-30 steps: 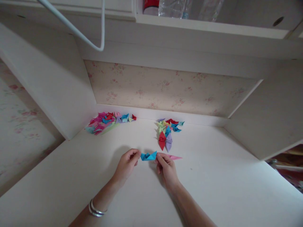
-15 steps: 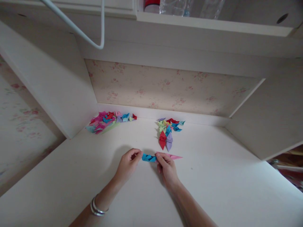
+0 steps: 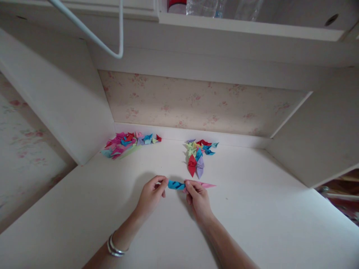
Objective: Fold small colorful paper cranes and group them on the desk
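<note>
A small folded blue paper piece (image 3: 176, 185) is pinched at both ends, just above the white desk (image 3: 252, 209). My left hand (image 3: 151, 197) grips its left end with closed fingers. My right hand (image 3: 198, 198) grips its right end, fingers closed too. A pink folded paper (image 3: 208, 185) lies on the desk right behind my right hand. Beyond the hands sits a row of folded pieces with a red one (image 3: 192, 166) and a purple one (image 3: 200, 167) at its near end.
A heap of coloured folded papers (image 3: 127, 144) lies at the back left by the side panel. A flowered back wall (image 3: 196, 104) closes the nook. Bottles (image 3: 213, 7) stand on the shelf overhead. A white bar (image 3: 112, 52) hangs at the upper left.
The blue piece was spread with two raised points a second ago; now it is flattened and narrower between my fingers. Both hands stayed in place.
</note>
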